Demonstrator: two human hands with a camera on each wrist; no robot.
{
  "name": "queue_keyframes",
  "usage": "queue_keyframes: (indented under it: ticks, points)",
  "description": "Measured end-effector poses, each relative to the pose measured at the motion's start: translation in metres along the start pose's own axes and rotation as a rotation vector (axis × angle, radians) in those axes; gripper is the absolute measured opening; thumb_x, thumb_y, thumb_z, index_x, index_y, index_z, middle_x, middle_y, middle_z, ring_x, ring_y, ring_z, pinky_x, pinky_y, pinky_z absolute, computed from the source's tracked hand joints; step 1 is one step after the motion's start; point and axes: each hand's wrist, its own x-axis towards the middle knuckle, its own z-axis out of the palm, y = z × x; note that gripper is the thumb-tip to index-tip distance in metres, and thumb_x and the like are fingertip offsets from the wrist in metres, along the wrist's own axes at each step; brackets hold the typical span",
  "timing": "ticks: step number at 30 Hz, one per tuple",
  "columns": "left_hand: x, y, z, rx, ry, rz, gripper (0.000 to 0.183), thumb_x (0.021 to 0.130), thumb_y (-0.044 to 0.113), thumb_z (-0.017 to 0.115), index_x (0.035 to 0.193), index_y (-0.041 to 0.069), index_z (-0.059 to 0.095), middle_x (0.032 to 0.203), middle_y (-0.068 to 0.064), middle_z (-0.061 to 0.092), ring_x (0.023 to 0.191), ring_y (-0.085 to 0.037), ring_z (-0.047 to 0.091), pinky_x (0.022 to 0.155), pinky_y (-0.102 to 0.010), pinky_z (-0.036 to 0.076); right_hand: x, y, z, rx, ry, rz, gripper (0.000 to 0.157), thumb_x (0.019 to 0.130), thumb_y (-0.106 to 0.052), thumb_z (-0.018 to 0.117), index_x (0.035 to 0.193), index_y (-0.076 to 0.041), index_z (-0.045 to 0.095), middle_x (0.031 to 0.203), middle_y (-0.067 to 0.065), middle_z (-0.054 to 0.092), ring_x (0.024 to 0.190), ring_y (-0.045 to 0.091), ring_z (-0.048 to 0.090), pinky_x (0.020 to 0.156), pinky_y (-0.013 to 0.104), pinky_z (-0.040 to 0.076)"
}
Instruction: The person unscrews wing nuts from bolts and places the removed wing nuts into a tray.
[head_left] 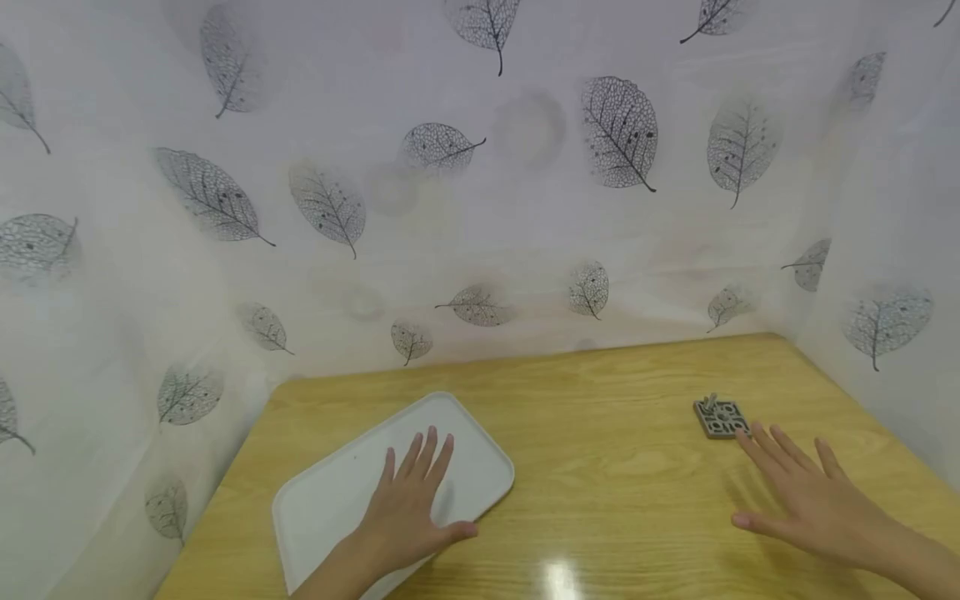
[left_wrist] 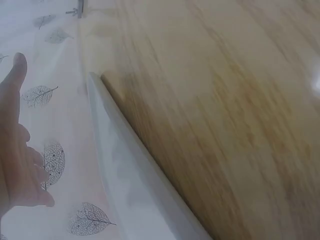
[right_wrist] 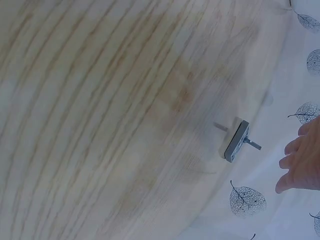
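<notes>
My left hand (head_left: 408, 508) is held over the white tray (head_left: 337, 475) with its fingers spread and nothing in it. In the left wrist view, the left hand (left_wrist: 20, 150) shows at the left edge, beside the tray (left_wrist: 130, 175). Over the right side of the table, my right hand (head_left: 813, 504) has its fingers spread too and holds nothing. Just beyond its fingertips lies a small grey square plate (head_left: 722, 418) with cut-out shapes and a short peg standing up from one corner. The right wrist view shows this plate (right_wrist: 237, 141) near the right hand (right_wrist: 302, 160).
The wooden table (head_left: 600, 467) carries the tray at its left and the plate at its right. Pale sheeting with a leaf print (head_left: 525, 208) hangs behind the table and along both sides, close to its edges.
</notes>
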Motion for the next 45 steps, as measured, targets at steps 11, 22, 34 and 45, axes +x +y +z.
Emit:
queue_keyframes:
  ticks: [11, 22, 34, 45]
  points:
    - [0.01, 0.008, -0.003, -0.08, -0.049, -0.005, 0.102, 0.078, 0.071, 0.055, 0.15, 0.009, 0.021, 0.155, -0.018, 0.017, 0.141, -0.038, 0.02, 0.109, -0.067, 0.017, 0.002, 0.0, -0.002, 0.016, -0.018, 0.022, 0.104, 0.081, -0.047, 0.068, 0.152, -0.012, 0.002, 0.155, 0.023, 0.011, 0.133, -0.003, -0.024, 0.106, 0.05, -0.029]
    - [0.026, 0.015, -0.001, -0.073, -0.049, 0.033, 0.102, 0.078, 0.073, 0.053, 0.151, 0.009, 0.019, 0.155, -0.019, 0.017, 0.142, -0.037, 0.018, 0.11, -0.067, 0.015, 0.004, 0.006, -0.003, 0.048, -0.075, 0.06, 0.102, 0.083, -0.048, 0.066, 0.152, -0.012, 0.0, 0.152, 0.029, 0.015, 0.137, 0.005, -0.023, 0.104, 0.05, -0.031]
    - [0.04, 0.019, -0.003, -0.067, -0.091, 0.034, 0.101, 0.079, 0.067, 0.057, 0.151, 0.008, 0.018, 0.156, -0.019, 0.014, 0.142, -0.038, 0.016, 0.111, -0.066, 0.015, 0.02, 0.007, -0.006, 0.093, -0.148, 0.091, 0.098, 0.085, -0.05, 0.063, 0.151, -0.004, 0.006, 0.147, 0.035, 0.022, 0.141, 0.046, 0.004, 0.104, 0.055, -0.029]
    - [0.051, 0.026, -0.002, -0.08, -0.138, 0.037, 0.101, 0.08, 0.067, 0.055, 0.151, 0.009, 0.014, 0.156, -0.017, 0.01, 0.143, -0.037, 0.015, 0.113, -0.064, 0.012, 0.024, 0.015, -0.003, 0.123, -0.183, 0.127, 0.096, 0.086, -0.051, 0.061, 0.149, 0.001, 0.012, 0.147, 0.037, 0.019, 0.137, 0.053, 0.01, 0.102, 0.056, -0.03]
